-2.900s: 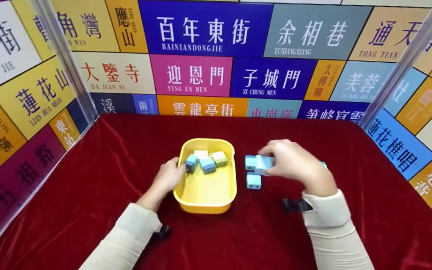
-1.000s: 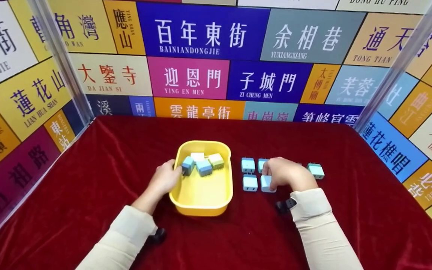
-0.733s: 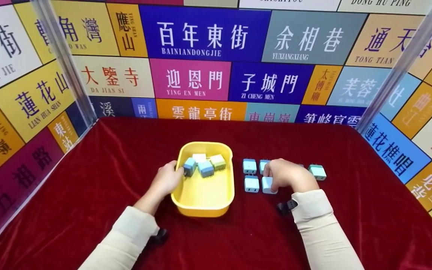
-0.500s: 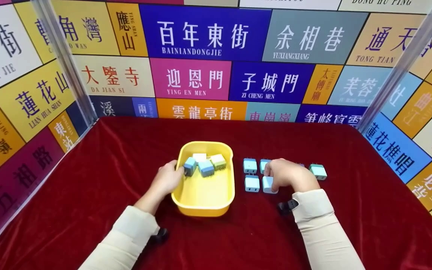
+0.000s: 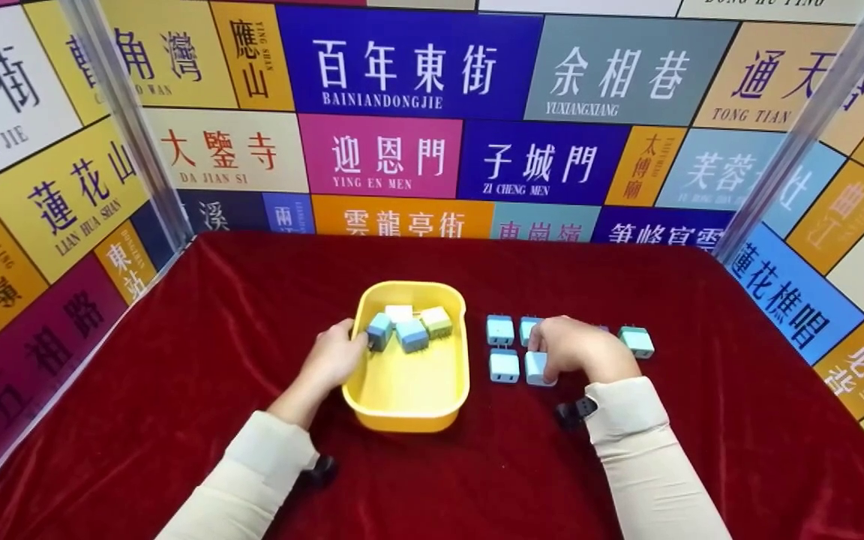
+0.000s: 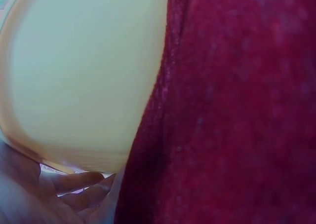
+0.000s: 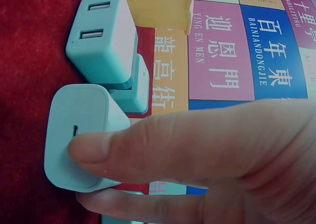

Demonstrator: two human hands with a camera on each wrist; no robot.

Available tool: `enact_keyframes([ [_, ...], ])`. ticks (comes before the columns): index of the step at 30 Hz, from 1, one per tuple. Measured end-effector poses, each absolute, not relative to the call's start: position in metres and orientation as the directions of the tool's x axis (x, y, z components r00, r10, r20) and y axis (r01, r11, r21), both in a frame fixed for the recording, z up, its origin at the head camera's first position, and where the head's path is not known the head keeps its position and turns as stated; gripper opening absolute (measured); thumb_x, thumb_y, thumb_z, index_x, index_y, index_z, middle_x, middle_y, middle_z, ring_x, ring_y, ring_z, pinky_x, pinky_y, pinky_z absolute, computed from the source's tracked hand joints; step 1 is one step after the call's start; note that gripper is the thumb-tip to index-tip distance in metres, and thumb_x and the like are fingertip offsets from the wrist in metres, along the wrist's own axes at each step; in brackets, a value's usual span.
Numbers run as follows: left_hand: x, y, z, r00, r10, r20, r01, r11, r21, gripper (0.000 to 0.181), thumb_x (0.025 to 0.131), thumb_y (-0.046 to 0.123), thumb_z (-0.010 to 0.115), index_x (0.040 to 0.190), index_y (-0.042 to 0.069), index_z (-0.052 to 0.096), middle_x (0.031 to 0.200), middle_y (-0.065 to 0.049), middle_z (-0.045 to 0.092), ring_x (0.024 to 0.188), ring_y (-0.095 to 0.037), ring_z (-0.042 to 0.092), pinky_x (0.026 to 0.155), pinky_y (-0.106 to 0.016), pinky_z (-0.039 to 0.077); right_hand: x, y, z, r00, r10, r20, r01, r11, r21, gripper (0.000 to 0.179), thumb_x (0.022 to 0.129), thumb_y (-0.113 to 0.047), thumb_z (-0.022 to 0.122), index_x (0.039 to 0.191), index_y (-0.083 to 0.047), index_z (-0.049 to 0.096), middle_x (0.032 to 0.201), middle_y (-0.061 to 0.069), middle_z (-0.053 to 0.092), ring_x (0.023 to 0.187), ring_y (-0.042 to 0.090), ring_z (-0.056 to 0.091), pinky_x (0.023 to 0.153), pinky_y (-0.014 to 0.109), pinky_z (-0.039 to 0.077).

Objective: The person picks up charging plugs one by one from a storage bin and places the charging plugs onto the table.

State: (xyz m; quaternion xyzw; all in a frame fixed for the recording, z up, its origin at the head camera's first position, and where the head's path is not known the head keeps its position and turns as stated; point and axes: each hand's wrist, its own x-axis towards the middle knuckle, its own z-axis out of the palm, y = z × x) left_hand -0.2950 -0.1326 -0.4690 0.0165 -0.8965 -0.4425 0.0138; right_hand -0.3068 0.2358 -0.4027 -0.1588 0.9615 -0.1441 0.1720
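Note:
In the head view, my left hand [image 5: 335,355] grips the left rim of a yellow plastic bin [image 5: 407,422]. Inside, toward the far end, lie several plug chargers [image 5: 412,334] in blue, white and pale yellow. My right hand [image 5: 576,347] pinches a pale blue USB wall charger [image 5: 538,368] standing on the cloth. The right wrist view shows the thumb [image 7: 94,147] on that charger's port face and a finger under its far side. To its left stands a two-port charger [image 5: 504,366], with a blue-topped charger [image 5: 499,330] behind. Another charger [image 5: 528,328] is partly hidden by the right hand.
A green-topped charger [image 5: 636,341] stands right of my right hand; something purple beside it is mostly covered by the hand. Dark red cloth [image 5: 252,285] covers the table. Sign-printed panels [image 5: 417,67] close the back and sides, with clear posts at the corners.
Since the oldest frame, my right hand has brought a charger down and nearer, placing it right of the two-port charger. During the last second both hands have stayed almost still.

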Motion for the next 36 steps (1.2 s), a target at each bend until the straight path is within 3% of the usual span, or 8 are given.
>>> enact_keyframes([
  [6,-0.2940,-0.1324,-0.4680,-0.999,-0.038,-0.007,-0.029,0.607,0.794,0.039,0.107,0.022,0.050,0.134,-0.002,0.065,0.121,-0.019,0.071,0.105,-0.030,0.068,0.094,-0.045,0.057,-0.3064,0.2359,-0.4027,-0.893,-0.347,-0.285,-0.250,0.911,-0.327,0.044,0.078,0.001,0.084,0.120,-0.002,0.072,0.106,0.009,0.068,0.085,0.023,0.057,0.073,0.038,0.055],
  [26,-0.2942,-0.1323,-0.4706,-0.999,-0.040,-0.004,-0.028,0.602,0.798,0.040,0.106,0.021,0.051,0.135,-0.002,0.065,0.123,-0.020,0.071,0.106,-0.030,0.068,0.094,-0.045,0.057,-0.3082,0.2364,-0.4043,-0.885,-0.365,-0.289,-0.269,0.907,-0.323,0.041,0.075,0.002,0.084,0.114,-0.003,0.073,0.102,0.008,0.068,0.082,0.021,0.057,0.070,0.036,0.053],
  [36,-0.2940,-0.1320,-0.4680,-0.999,-0.040,-0.006,-0.028,0.598,0.801,0.038,0.106,0.022,0.051,0.132,-0.001,0.066,0.118,-0.018,0.072,0.101,-0.029,0.068,0.090,-0.044,0.058,-0.3058,0.2361,-0.3978,-0.892,-0.362,-0.271,-0.278,0.912,-0.303,0.040,0.076,-0.001,0.088,0.114,-0.004,0.075,0.101,0.010,0.067,0.087,0.024,0.058,0.077,0.041,0.055],
])
